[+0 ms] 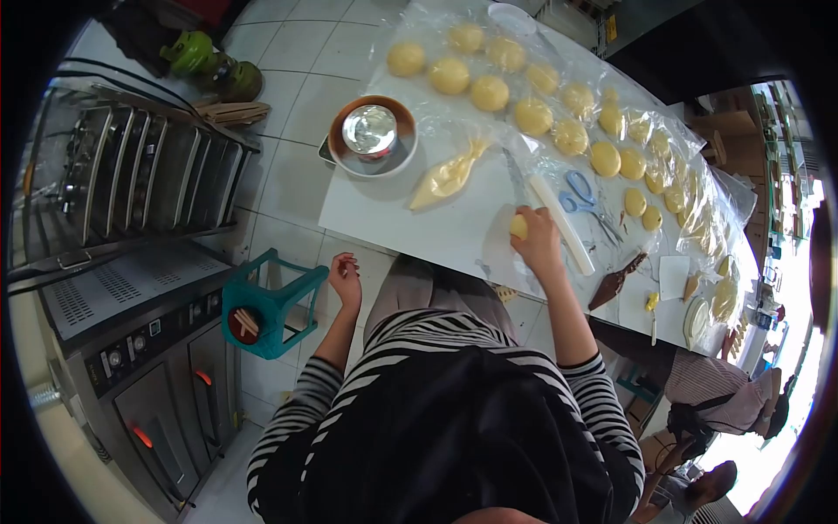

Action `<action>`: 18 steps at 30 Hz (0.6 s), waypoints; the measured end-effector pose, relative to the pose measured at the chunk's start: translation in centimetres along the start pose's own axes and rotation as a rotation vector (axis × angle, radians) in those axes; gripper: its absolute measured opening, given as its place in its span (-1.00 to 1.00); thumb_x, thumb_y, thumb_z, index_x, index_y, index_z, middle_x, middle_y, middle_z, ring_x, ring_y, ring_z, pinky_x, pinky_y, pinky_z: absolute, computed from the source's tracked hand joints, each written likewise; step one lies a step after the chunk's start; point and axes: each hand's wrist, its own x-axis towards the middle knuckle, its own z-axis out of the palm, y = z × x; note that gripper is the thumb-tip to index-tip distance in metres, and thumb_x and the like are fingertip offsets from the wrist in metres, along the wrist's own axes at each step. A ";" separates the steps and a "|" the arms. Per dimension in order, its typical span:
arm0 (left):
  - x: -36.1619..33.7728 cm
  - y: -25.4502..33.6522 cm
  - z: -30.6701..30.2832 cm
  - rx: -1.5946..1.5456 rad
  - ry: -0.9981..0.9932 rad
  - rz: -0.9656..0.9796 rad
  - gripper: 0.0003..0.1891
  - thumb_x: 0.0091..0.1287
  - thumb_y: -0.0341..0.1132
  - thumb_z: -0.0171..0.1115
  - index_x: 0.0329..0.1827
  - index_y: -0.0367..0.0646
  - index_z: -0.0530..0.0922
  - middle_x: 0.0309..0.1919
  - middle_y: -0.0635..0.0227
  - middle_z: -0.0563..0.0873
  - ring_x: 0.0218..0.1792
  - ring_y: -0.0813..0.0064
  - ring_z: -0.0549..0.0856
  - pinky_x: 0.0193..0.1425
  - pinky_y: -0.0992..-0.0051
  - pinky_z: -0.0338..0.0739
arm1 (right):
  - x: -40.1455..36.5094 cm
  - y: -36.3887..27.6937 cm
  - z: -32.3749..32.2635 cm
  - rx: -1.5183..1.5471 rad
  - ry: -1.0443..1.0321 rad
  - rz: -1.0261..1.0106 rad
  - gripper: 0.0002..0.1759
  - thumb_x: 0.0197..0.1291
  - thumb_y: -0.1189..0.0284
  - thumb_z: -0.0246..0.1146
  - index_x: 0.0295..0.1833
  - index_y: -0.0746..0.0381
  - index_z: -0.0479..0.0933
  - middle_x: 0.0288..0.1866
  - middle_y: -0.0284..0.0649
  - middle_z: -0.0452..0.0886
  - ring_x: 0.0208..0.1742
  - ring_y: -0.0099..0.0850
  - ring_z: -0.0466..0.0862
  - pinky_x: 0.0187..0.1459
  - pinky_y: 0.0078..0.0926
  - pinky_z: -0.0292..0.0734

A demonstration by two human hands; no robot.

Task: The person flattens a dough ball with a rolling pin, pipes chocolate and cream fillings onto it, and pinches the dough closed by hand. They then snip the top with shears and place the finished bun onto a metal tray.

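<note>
My right hand (539, 241) is closed around a small yellow dough ball (518, 227) on the white table, near its front edge. A white rolling pin (561, 225) lies just beyond that hand, beside blue-handled scissors (572, 203). My left hand (345, 274) hangs off the table's edge, fingers loosely bent and apart, holding nothing visible. Between the hands and farther back rests a piping bag with pale yellow filling (445, 181). Rows of round dough balls (533, 115) sit under clear plastic sheet across the far side.
A bowl (384, 172) with a shiny metal tin (369, 131) stands at the left corner. Rightward lies a piping bag of brown filling (618, 281). A green stool (278, 301), an oven (148, 349) and a tray rack (144, 175) are at left. Other people stand at lower right.
</note>
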 end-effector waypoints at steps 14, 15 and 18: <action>-1.5 -11.1 10.0 -0.577 -0.097 -0.838 -0.56 0.27 0.04 -0.11 0.16 0.08 0.22 -0.18 0.39 0.49 -0.11 0.47 0.52 0.05 0.22 0.39 | -10.2 1.5 -5.6 1.060 -0.153 0.234 -0.51 -0.05 0.60 0.25 0.08 0.31 0.38 -0.07 -0.32 0.46 -0.08 -0.57 0.49 -0.08 -0.63 0.45; -2.1 -11.1 10.1 -0.587 -0.092 -0.836 -0.56 0.27 0.04 -0.11 0.16 0.08 0.22 -0.18 0.39 0.49 -0.11 0.47 0.52 0.05 0.22 0.39 | -11.3 1.7 -5.0 1.066 -0.182 0.193 -0.51 -0.05 0.61 0.26 0.08 0.32 0.38 -0.07 -0.33 0.46 -0.08 -0.57 0.49 -0.09 -0.64 0.45; -2.5 -13.1 11.4 -0.897 -0.030 -0.749 -0.43 0.23 0.09 -0.02 0.25 0.08 0.14 -0.13 0.39 0.49 -0.16 0.47 0.51 0.12 0.18 0.31 | -14.5 1.1 -3.3 1.089 -0.273 0.216 -0.50 -0.08 0.61 0.30 0.06 0.31 0.39 -0.07 -0.32 0.46 -0.09 -0.56 0.49 -0.09 -0.63 0.45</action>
